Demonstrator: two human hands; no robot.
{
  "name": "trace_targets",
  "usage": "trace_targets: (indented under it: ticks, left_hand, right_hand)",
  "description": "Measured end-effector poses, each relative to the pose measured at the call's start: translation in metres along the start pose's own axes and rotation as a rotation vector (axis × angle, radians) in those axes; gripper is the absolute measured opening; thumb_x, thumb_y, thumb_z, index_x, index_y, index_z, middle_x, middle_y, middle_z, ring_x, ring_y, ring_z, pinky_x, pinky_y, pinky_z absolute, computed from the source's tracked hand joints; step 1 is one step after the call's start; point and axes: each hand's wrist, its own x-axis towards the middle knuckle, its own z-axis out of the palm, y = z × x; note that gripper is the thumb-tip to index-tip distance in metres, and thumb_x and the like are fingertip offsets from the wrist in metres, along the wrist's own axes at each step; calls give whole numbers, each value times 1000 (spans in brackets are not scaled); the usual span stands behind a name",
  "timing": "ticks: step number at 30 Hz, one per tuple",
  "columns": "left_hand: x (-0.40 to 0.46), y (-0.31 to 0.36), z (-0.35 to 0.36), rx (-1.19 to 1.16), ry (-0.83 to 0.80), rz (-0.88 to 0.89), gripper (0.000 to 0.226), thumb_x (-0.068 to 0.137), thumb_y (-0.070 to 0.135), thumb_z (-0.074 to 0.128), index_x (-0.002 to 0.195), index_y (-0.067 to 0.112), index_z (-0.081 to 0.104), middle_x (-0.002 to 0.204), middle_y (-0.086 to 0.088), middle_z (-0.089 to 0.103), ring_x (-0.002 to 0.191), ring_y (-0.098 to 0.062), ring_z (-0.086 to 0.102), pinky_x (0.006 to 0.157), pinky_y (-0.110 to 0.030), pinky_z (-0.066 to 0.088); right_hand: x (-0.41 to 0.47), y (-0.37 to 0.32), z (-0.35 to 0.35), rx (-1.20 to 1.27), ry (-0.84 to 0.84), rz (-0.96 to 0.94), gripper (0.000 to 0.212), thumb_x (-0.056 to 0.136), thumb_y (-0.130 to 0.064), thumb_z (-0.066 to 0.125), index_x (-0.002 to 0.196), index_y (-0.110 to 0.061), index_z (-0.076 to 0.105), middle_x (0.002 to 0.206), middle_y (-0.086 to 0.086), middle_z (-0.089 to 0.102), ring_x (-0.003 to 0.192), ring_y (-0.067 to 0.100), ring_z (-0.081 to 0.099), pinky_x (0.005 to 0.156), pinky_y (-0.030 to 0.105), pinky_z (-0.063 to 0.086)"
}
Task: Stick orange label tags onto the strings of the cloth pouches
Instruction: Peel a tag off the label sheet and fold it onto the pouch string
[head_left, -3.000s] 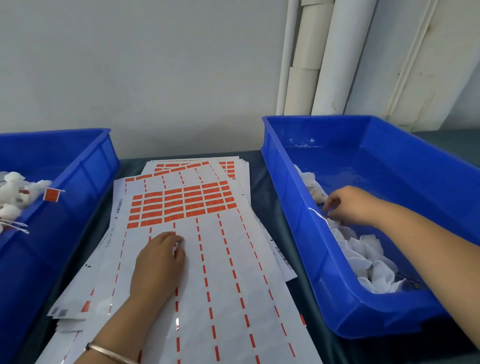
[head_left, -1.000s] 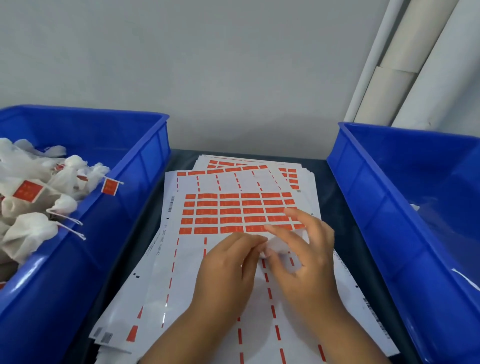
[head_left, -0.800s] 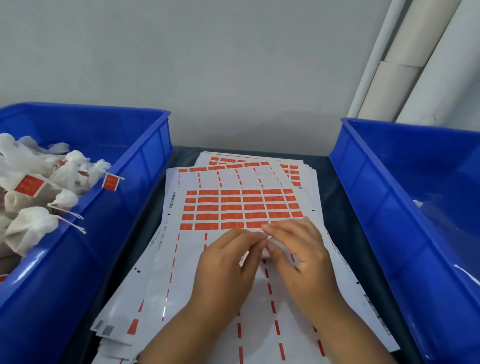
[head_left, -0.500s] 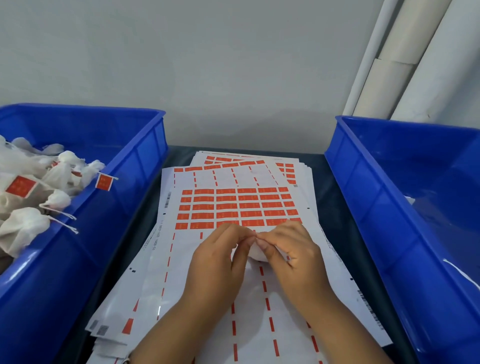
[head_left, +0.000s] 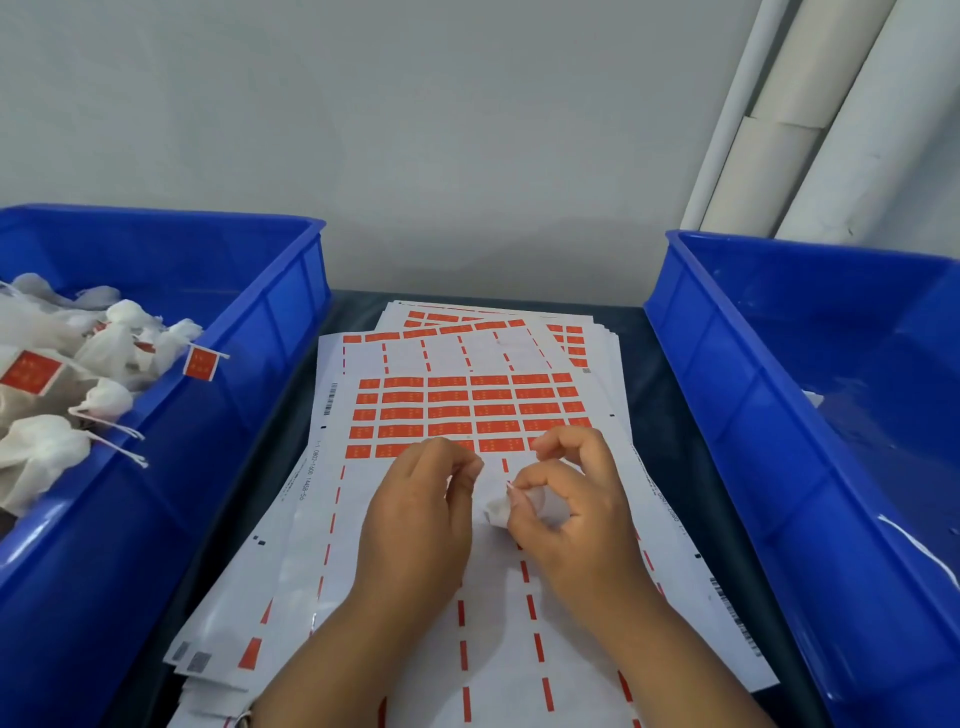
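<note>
Centrally right hand (head_left: 569, 512) grip pinches pouch (head_left: 500, 512); left hand (head_left: 421, 519) curled, blue bins (head_left: 291, 312) flanking

A plain pale grey wall (head_left: 363, 130) fills the upper half of the view, evenly lit. At the upper right, white pipes (head_left: 841, 119) lean or run up against it, side by side, one with a visible joint. Below lies a dark blue-grey surface (head_left: 670, 415), reaching back to the foot of the wall.
</note>
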Motion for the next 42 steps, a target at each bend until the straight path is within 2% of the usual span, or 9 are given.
trace_targets:
  ticks: [4,12,18,23,27,28,32,37,42]
  left_hand:
    - [5,-2,-1,-18,61,-77,14,87,27,58,86,37,47,80,28,43,69,6,45,60,-4,26]
    - [15,-12,-6,12,125,-142,15,86,26,61,86,37,50,89,21,49,70,2,46,62,-5,26]
    - [13,-12,-3,-38,143,-149,12,86,28,59,86,37,51,87,22,49,69,7,45,61,-6,25]
    - [13,-11,-5,-77,198,-155,9,87,29,57,88,35,50,89,23,48,69,8,43,63,-5,26]
    - [12,-9,-7,-117,236,-140,8,86,31,55,89,36,50,86,26,46,71,11,44,64,-5,26]
    - [12,-8,-8,-130,251,-149,8,85,31,54,88,37,49,84,28,46,71,11,45,63,-5,27]
    - [17,-8,-14,-203,312,-253,15,87,31,55,76,38,48,76,35,45,67,9,50,57,-5,30]
    - [23,-12,-14,-191,246,-296,9,88,30,57,86,36,51,82,25,49,68,5,48,60,-8,34]
    - [15,-11,-10,-11,47,-128,6,81,33,67,83,34,61,76,27,50,69,-2,54,59,-6,37]
  right_hand:
    - [0,-2,-1,-10,-20,30,17,75,-39,61,73,-47,46,108,-38,36,114,-17,35,82,-7,30]
    - [2,-5,2,44,-129,102,6,75,-43,54,74,-38,51,105,-36,40,109,-24,32,77,-11,27]
    - [1,-3,3,85,-350,244,13,93,-38,50,80,-36,50,86,-24,57,90,-13,51,61,-3,39]
    - [2,-4,3,94,-371,301,16,82,-45,66,83,-47,50,85,-35,50,81,-2,56,53,-4,38]
    - [3,2,5,43,-398,326,16,81,-48,67,90,-47,53,86,-44,44,78,-8,51,62,-1,33]
    - [3,3,5,56,-404,341,10,83,-48,64,87,-43,56,81,-40,49,76,-7,54,58,-2,36]
    - [5,6,0,97,-397,368,28,89,-48,56,76,-23,62,72,-15,60,72,-5,58,50,4,40]
    - [8,2,-8,349,-353,457,25,91,-41,54,72,-41,70,84,-30,64,88,-5,57,67,13,38]
    - [13,5,-15,789,-117,600,21,70,-46,65,79,-29,75,91,-4,73,95,19,67,87,34,52]
